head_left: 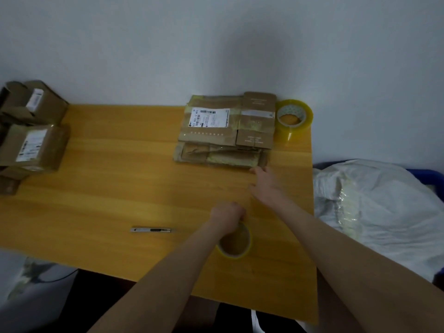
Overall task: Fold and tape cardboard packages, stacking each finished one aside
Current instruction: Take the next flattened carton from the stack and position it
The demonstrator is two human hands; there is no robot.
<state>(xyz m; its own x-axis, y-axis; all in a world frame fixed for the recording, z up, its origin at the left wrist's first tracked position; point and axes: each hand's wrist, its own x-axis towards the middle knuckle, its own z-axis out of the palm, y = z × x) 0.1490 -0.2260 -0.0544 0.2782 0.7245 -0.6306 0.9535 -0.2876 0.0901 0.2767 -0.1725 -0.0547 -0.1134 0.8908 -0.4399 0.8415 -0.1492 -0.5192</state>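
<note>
A pile of flattened cardboard packages [223, 131] with labels and old tape lies at the back of the wooden table [108, 179]. My right hand [264, 186] reaches toward the pile's near right corner, fingertips at its edge; whether they touch is unclear. My left hand [228, 216] grips the top of a tape roll [236, 242] standing on the table near the front. Several folded, taped boxes [31, 135] are stacked at the table's left end.
A second tape roll [294, 120] sits right of the pile, by the wall. A metal utility knife [151, 230] lies left of my left hand. White plastic bags [379, 212] fill a blue bin beside the table's right edge.
</note>
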